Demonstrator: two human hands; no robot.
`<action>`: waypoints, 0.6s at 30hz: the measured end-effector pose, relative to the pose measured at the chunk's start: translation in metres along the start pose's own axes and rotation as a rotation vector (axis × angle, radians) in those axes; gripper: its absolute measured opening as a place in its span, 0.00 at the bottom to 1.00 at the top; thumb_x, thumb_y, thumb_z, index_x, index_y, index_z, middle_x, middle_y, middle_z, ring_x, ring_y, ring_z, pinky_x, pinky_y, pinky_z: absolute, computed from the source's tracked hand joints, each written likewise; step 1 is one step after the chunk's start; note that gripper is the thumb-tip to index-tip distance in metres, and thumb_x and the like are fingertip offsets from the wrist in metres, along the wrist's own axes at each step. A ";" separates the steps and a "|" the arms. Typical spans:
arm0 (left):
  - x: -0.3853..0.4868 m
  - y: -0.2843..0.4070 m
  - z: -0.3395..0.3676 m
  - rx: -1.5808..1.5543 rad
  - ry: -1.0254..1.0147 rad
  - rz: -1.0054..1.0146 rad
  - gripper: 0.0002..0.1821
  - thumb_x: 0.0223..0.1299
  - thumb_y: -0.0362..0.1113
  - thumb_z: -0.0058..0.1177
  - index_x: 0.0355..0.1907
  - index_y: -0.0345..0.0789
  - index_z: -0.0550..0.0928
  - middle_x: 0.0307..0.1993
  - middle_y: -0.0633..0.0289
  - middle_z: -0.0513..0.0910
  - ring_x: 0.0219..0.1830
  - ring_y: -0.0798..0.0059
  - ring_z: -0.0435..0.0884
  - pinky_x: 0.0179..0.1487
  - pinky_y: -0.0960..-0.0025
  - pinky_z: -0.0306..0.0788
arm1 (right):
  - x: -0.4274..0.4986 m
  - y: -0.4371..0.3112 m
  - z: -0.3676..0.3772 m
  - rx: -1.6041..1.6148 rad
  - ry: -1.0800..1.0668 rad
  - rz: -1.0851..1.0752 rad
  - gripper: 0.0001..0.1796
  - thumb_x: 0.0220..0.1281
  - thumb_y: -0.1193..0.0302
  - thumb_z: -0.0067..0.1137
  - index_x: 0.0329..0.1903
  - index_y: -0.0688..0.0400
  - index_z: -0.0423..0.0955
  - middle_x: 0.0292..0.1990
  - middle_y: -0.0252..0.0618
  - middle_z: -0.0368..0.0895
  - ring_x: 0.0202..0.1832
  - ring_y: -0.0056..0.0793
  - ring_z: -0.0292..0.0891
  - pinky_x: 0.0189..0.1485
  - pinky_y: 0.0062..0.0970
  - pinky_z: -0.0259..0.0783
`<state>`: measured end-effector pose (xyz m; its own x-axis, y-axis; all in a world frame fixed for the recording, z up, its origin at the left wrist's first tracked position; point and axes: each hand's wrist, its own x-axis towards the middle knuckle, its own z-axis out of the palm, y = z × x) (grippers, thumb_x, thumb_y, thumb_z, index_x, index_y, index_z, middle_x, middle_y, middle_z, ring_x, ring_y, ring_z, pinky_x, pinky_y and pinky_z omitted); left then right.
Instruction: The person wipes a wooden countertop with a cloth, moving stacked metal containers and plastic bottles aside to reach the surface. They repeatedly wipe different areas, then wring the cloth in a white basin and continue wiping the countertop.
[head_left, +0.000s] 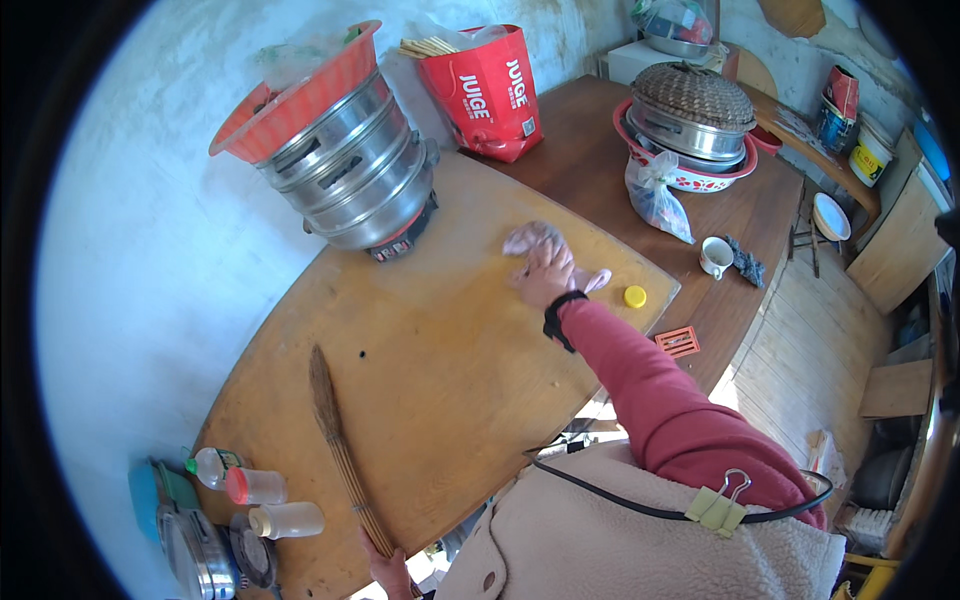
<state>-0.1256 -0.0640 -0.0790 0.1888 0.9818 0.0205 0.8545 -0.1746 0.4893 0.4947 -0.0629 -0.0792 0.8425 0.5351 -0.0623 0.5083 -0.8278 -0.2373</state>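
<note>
My right hand (546, 276), in a red sleeve with a black band at the wrist, presses on a crumpled pale pink cloth (534, 234) on the wooden board (450, 375). Parts of the cloth stick out around the fingers, and the rest is hidden under the palm. Close to that hand lies a yellow cap (634, 296). At the bottom of the view my left hand (388, 574) grips the handle end of a straw hand broom (341, 442). The broom's bristles rest on the board, pointing away from me.
Stacked metal steamer tiers (352, 165) carry a red plastic basin (300, 90) at the back left. Behind stands a red bag (480, 97). To the right are an enamel basin (701, 180), a white cup (716, 257) and an orange soap dish (677, 343). Plastic jars (289, 520) stand lower left.
</note>
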 end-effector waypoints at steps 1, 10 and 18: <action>0.000 0.002 0.000 0.021 0.009 0.010 0.52 0.40 0.27 0.53 0.74 0.48 0.55 0.52 0.48 0.81 0.36 0.54 0.83 0.40 0.56 0.76 | -0.026 0.003 0.001 0.017 -0.047 -0.118 0.47 0.64 0.38 0.40 0.75 0.57 0.49 0.77 0.46 0.37 0.76 0.63 0.31 0.73 0.59 0.34; 0.002 0.022 -0.004 -0.361 -0.108 -0.180 0.51 0.42 0.22 0.47 0.75 0.52 0.55 0.43 0.53 0.80 0.17 0.72 0.72 0.17 0.70 0.67 | -0.069 0.023 -0.015 0.051 -0.141 -0.438 0.43 0.63 0.44 0.47 0.75 0.51 0.51 0.76 0.51 0.38 0.75 0.68 0.32 0.72 0.62 0.41; 0.007 0.015 -0.001 -0.397 -0.096 -0.227 0.53 0.41 0.17 0.43 0.75 0.54 0.54 0.42 0.54 0.79 0.15 0.76 0.66 0.14 0.72 0.62 | -0.065 0.041 -0.045 0.121 -0.031 -0.348 0.41 0.56 0.49 0.56 0.71 0.50 0.59 0.74 0.51 0.48 0.73 0.67 0.42 0.66 0.65 0.51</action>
<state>-0.1118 -0.0599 -0.0705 0.0780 0.9772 -0.1972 0.6317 0.1046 0.7681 0.4692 -0.1394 -0.0418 0.6162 0.7875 0.0133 0.7370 -0.5706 -0.3624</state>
